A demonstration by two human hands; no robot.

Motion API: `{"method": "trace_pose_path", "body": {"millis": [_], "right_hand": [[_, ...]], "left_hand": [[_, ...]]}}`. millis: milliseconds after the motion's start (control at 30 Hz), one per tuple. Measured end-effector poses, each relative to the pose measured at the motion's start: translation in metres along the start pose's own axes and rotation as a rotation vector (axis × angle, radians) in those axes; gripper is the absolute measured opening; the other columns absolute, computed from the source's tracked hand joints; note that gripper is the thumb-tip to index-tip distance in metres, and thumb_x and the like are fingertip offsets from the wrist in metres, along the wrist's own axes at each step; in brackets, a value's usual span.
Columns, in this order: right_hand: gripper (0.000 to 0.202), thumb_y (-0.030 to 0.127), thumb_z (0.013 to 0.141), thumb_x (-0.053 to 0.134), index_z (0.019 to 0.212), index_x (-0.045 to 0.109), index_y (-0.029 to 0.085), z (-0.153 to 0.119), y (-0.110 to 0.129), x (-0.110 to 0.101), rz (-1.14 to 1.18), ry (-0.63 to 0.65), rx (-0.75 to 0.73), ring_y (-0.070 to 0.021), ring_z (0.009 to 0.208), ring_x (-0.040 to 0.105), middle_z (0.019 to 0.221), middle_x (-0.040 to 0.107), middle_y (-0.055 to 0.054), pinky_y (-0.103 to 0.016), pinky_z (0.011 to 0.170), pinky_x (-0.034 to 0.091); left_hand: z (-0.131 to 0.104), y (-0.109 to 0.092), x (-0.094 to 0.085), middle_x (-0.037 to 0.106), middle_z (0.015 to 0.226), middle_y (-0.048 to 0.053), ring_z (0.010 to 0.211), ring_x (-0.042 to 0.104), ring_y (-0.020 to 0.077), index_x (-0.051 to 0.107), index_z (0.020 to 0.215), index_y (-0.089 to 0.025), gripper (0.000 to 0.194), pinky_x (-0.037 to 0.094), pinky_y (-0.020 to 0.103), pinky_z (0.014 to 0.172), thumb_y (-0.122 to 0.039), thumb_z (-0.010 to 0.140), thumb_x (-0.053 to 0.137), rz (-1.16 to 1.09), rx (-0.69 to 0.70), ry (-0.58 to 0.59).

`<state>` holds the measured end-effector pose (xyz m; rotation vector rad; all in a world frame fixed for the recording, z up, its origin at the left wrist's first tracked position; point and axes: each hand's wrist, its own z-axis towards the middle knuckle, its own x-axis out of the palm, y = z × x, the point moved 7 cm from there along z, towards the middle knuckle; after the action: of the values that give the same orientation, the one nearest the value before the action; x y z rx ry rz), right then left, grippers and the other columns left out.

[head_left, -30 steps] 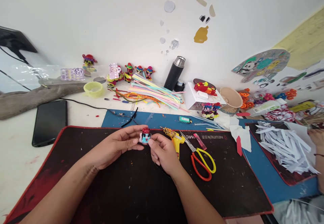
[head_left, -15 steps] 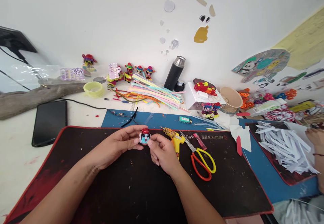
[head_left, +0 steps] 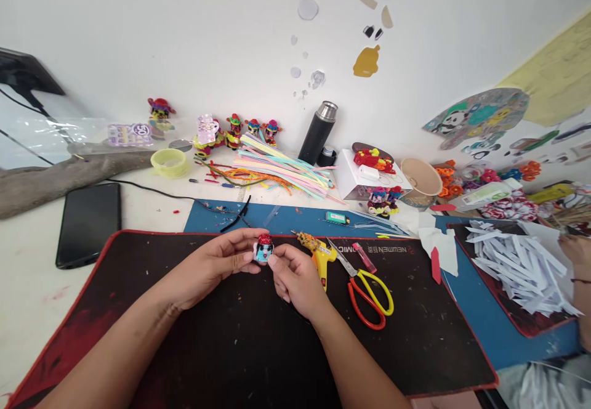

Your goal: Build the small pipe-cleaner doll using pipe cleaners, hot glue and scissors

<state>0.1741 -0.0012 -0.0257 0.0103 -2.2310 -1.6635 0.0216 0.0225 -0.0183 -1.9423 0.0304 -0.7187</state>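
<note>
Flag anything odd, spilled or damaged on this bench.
Nothing major stands out. The glue gun has a mottled brown crust around its front end, perhaps old glue, and small scraps litter the blue mat. The small figure between the left hand and right hand shows no visible damage, though partly hidden.

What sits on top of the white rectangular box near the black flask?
On the box lie a fuzzy red-and-yellow bundle and a small white rectangular piece. The surface beneath them is covered; whether the dark brown rounded object behind also rests there, I can't tell.
</note>
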Motion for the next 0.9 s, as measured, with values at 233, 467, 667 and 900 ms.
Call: {"method": "trace_pose_path", "body": {"millis": [233, 467, 667, 900], "right_hand": [[0.043, 0.061, 0.089, 0.077, 0.091, 0.060, 0.021, 0.0007, -0.0005, -0.0003, 0.002, -0.004, 0.005, -0.0047, 0.035, 0.030, 0.049, 0.042, 0.015, -0.019, 0.035, 0.027], [0.044, 0.062, 0.089, 0.077, 0.091, 0.060, 0.021, 0.0001, 0.0004, 0.0004, -0.006, -0.004, 0.006, -0.0050, 0.034, 0.030, 0.048, 0.042, 0.015, -0.019, 0.035, 0.027], [0.046, 0.063, 0.088, 0.077, 0.090, 0.058, 0.022, 0.0009, -0.0013, 0.0005, -0.004, -0.011, 0.004, -0.0047, 0.035, 0.028, 0.049, 0.041, 0.015, -0.019, 0.034, 0.026], [0.044, 0.062, 0.089, 0.076, 0.089, 0.058, 0.022, 0.0012, -0.0031, 0.0018, -0.027, -0.017, -0.005, -0.0050, 0.035, 0.028, 0.050, 0.039, 0.015, -0.019, 0.035, 0.025]], "left_hand": [[0.0007, 0.0001, -0.0003, 0.073, 0.139, 0.005, 0.121, 0.068, 0.0255, 0.080, 0.127, -0.032, 0.042, 0.062, 0.030, 0.092, -0.034, 0.085, 0.090, 0.004, -0.008, -0.011], [-0.0017, -0.0027, 0.0004, 0.071, 0.144, 0.007, 0.125, 0.066, 0.0297, 0.079, 0.129, -0.032, 0.048, 0.060, 0.036, 0.095, -0.038, 0.083, 0.090, 0.043, -0.014, -0.015], [-0.0012, -0.0023, 0.0000, 0.072, 0.142, 0.009, 0.134, 0.062, 0.0312, 0.072, 0.138, -0.032, 0.060, 0.052, 0.041, 0.109, -0.034, 0.081, 0.092, 0.135, 0.011, 0.028], [-0.0018, -0.0066, 0.0061, 0.071, 0.139, 0.007, 0.127, 0.066, 0.0295, 0.061, 0.146, -0.034, 0.069, 0.053, 0.044, 0.106, -0.032, 0.083, 0.088, 0.280, 0.073, 0.051]]}}
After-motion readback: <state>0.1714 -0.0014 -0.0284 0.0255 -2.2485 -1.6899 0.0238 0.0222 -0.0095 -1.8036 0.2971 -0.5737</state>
